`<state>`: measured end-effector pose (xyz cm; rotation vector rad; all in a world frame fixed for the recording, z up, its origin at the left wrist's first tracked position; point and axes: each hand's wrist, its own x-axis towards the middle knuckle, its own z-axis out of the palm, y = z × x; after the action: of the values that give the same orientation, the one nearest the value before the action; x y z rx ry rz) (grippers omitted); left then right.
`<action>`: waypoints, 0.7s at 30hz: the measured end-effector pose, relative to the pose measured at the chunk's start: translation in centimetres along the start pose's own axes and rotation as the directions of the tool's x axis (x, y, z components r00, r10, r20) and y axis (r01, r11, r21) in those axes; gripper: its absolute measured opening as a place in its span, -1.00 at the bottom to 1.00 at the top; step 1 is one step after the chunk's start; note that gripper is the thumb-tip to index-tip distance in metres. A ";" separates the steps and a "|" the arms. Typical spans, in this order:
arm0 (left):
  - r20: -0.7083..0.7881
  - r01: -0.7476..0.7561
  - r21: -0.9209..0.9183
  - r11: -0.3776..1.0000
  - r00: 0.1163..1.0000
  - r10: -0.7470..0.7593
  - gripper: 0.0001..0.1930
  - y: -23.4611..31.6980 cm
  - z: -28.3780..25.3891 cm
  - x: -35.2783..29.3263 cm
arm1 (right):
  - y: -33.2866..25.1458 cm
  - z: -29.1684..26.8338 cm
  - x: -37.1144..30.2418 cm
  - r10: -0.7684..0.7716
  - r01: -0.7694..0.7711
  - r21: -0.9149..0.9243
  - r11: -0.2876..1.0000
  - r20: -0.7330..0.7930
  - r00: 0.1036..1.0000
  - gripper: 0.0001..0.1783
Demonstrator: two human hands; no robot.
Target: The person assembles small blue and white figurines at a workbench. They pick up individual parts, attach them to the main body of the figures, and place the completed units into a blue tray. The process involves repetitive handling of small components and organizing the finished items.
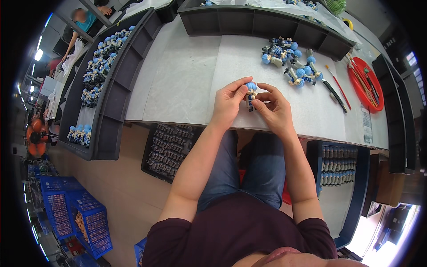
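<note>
Over the front part of the white-covered table (191, 89), a small blue-haired figurine (250, 97) stands upright between my two hands. My left hand (230, 100) pinches it near the head with thumb and forefinger. From the other side, my right hand (275, 109) has its thumb and fingers closed around the figurine's lower body. Farther right on the table lies a loose pile of similar figurines (296, 62), with grey, white and blue parts. Next to the pile are a black pen-like tool (334, 95) and a thin red-handled brush (340, 86).
A red oval tray (376, 104) of brushes sits at the right. Dark bins border the table: one at the left (116, 89) full of figurines, another at the back (267, 29). Below the table edge are a tray of dark pieces (169, 151) and a blue-rimmed tray (362, 191). Blue crates (91, 222) stand on the floor.
</note>
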<state>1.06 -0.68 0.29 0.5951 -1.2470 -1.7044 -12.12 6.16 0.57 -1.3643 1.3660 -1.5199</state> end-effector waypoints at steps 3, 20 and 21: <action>0.006 -0.007 -0.007 1.000 1.000 0.007 -0.73 -0.1 -0.1 0.0 | 0.1 0.1 -0.1 0.004 -0.004 0.008 1.000 -0.002 1.000 -0.55; -0.030 -0.019 0.044 0.999 0.999 0.021 -0.66 0.0 0.1 0.0 | -0.6 -1.6 -0.4 -0.169 0.173 -0.015 0.985 -0.305 0.937 -0.73; -0.007 -0.022 0.047 0.999 1.000 0.022 -0.65 -0.1 0.3 0.1 | -0.7 -2.7 -0.4 -0.198 0.181 -0.079 0.980 -0.345 0.918 -0.74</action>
<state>0.78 -0.65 0.33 0.6134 -1.2863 -1.6573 -14.47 7.41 1.41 -1.3275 1.5235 -1.9476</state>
